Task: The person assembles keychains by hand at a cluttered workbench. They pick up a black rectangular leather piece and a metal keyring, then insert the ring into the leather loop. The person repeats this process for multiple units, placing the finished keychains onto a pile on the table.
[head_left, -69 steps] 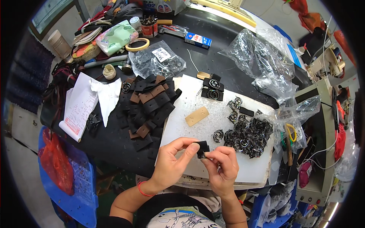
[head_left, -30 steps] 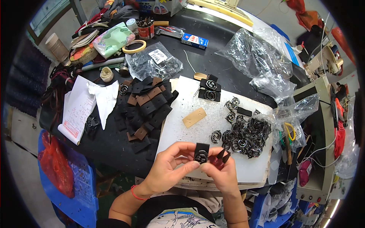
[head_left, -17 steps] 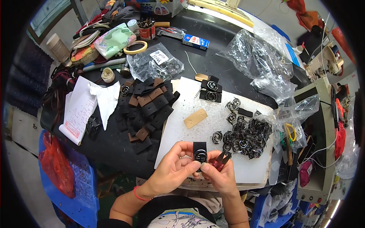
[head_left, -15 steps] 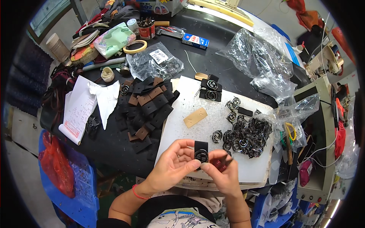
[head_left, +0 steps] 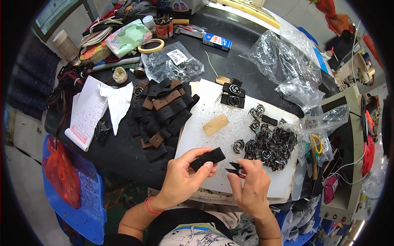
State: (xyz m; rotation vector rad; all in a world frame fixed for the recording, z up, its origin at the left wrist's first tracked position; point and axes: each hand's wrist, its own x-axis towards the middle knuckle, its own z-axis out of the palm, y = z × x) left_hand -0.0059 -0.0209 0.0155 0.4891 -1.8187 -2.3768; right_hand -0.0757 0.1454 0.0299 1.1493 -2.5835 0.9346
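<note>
Between the thumb and fingers of my left hand (head_left: 180,176) is a short black strap piece (head_left: 209,159), its plain back turned up. The ring buckle on it is out of sight now. To the right, apart from the strap, my right hand (head_left: 252,182) grips small thread snips (head_left: 234,167) with dark blades pointing left and parted. Both hands are over the near edge of a white board (head_left: 189,137). On the board, a tan strip (head_left: 215,124) with small holes lies beyond my hands, and a pile of dark metal ring buckles (head_left: 274,143) sits to the right.
Black and brown strap pieces (head_left: 164,110) are heaped left of the board. Two black pieces with buckles (head_left: 234,101) lie at its far edge. A notepad (head_left: 87,108), a bagged lot of parts (head_left: 174,65), a tape roll (head_left: 151,46) and clear plastic (head_left: 275,57) surround it.
My left hand has turned the strap piece over, from buckle showing to plain back, and tilted it. My right hand has drawn away to the right, its snips swinging round to point left.
</note>
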